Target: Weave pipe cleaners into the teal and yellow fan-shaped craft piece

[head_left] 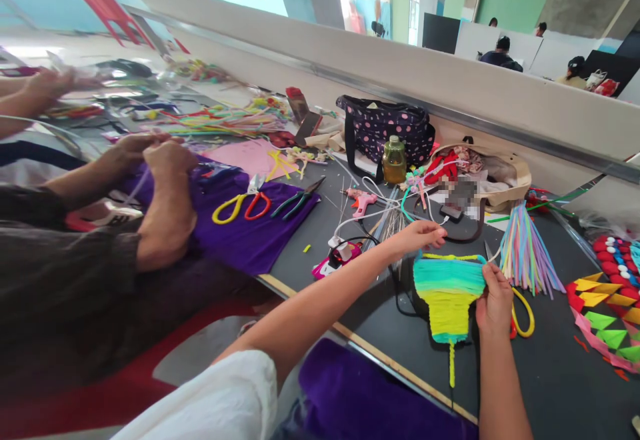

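Note:
A craft piece of pipe cleaners (449,287), banded turquoise, yellow and turquoise again, tapers down to a thin yellow stem over the dark table. My right hand (494,300) pinches its upper right corner between thumb and fingers. A short pale strand shows by those fingertips. Just above the piece's upper left corner is my left hand (424,235), its fingertips pressed together; whatever they grip is too small to make out. Partly behind my right hand lie scissors (523,313) with yellow and red handles. A bundle of pastel pipe cleaners (529,250) fans out beyond.
A pink glue gun (362,203), a power strip (336,261) and cables lie left of my hands. Behind stand a green bottle (395,160) and a dotted bag (387,130). At left, a co-worker's hands (160,150) are over purple cloth (225,233) with scissors and pliers (299,199).

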### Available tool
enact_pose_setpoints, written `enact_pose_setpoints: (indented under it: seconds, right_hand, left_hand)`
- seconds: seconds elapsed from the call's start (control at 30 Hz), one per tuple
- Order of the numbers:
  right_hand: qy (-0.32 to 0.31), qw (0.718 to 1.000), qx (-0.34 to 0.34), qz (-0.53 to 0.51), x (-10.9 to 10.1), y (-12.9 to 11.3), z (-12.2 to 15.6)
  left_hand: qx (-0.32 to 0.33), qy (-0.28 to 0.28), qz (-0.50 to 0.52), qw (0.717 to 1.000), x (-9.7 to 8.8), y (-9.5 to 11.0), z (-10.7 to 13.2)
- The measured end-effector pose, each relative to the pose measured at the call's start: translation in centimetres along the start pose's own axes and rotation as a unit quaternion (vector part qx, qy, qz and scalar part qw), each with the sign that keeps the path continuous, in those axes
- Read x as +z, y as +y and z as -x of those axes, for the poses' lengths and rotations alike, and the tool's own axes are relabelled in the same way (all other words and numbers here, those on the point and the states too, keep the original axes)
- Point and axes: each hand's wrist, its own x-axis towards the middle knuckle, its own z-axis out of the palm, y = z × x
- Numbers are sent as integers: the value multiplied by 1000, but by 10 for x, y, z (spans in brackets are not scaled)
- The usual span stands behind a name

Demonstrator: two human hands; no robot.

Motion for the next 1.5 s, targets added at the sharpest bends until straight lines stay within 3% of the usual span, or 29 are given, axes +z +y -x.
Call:
enact_pose_setpoints:
  seconds: [0.13, 0.23, 0.5, 0.8, 1.0, 1.1, 1.27, 1.5]
  right_hand:
    - [40, 999, 15, -24, -2, 1, -5]
    - [54, 998, 7, -28, -3, 0, -6]
    - [67, 998, -2, -14, -7, 1, -6]
    - [62, 998, -19, 26, -9, 3, -5]
    - [75, 997, -15, 26, -11, 2, -4]
    - [88, 995, -29, 31, -11, 3, -4]
    - [110, 992, -42, 36, -8, 4, 0]
    - [145, 985, -80, 53, 0, -1, 11]
  left_hand:
    - [-69, 9, 50, 996, -7, -13, 16]
    - [-83, 16, 132, 988, -3, -26, 22]
    - [-17, 91, 220, 971, 4, -37, 13]
    - [-57, 85, 291, 951, -1, -41, 4]
    - [-113, 34, 375, 919, 1, -47, 2]
    - [-60, 84, 321, 941, 8, -52, 3]
    - [60, 189, 133, 971, 13, -56, 7]
    - [95, 177, 8, 980, 7, -50, 17]
